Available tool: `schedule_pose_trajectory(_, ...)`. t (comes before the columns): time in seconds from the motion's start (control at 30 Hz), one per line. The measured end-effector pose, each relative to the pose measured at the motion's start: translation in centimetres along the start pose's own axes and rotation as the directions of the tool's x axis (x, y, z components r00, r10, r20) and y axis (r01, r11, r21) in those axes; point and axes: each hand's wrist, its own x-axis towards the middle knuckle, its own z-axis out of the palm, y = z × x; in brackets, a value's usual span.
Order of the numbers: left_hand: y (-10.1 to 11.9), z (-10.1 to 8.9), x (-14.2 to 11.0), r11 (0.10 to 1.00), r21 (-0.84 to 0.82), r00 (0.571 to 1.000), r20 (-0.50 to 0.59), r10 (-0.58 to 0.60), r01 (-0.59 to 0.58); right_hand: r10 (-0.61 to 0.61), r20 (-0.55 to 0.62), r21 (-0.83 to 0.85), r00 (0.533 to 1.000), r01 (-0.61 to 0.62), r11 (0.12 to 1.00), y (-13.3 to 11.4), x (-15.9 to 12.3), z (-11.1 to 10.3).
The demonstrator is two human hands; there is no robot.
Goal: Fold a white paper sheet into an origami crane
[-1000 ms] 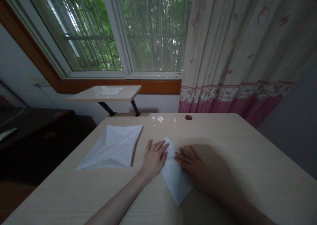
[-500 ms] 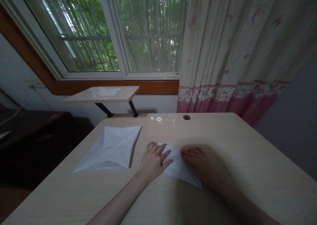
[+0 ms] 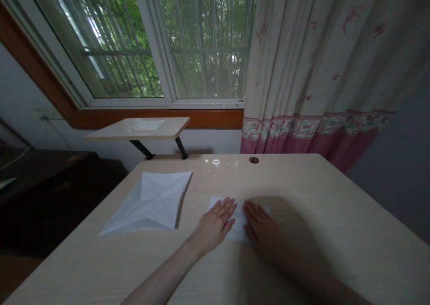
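Note:
A folded sheet of white paper (image 3: 238, 226) lies on the desk in front of me, partly covered by both hands. My left hand (image 3: 218, 220) rests flat on its left part, fingers stretched out and pointing away from me. On its right part lies my right hand (image 3: 264, 231), palm down with the fingers extended. A narrow strip of paper shows between the two hands. Farther left, a larger creased sheet of white paper (image 3: 157, 202) lies by itself, its edges slightly raised.
The wooden desk (image 3: 201, 273) has a round cable hole (image 3: 254, 160) near its back edge. A small raised shelf (image 3: 174, 128) at the back left carries a white paper piece (image 3: 146, 125). Behind stand a barred window (image 3: 204, 40) and a floral curtain (image 3: 302, 72).
The paper under my hands has a different outline; its pointed lower right corner no longer shows. My left fingers have straightened and flattened, and my right hand lies flatter on the paper.

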Motion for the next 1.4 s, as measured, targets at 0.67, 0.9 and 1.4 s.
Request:
schedule_pose_trajectory(0.67, -0.3, -0.2, -0.3, 0.978, 0.070, 0.977, 0.074, -0.200, 0.195, -0.055, 0.111, 0.065, 0.992, 0.048, 0.997, 2.0, 1.3, -1.9)
schedule_pose_trajectory(0.9, -1.4, 0.1, -0.5, 0.988, 0.050, 0.984, 0.100, -0.149, 0.145, -0.054, 0.158, 0.076, 0.986, 0.042, 0.996, 2.5, 1.5, -2.0)
schedule_pose_trajectory(1.4, -2.0, -1.1, -1.0, 0.999, -0.006, 0.989, 0.144, -0.033, 0.034, -0.152, 0.144, 0.118, 0.978, 0.135, 0.984, 3.6, 2.0, -2.4)
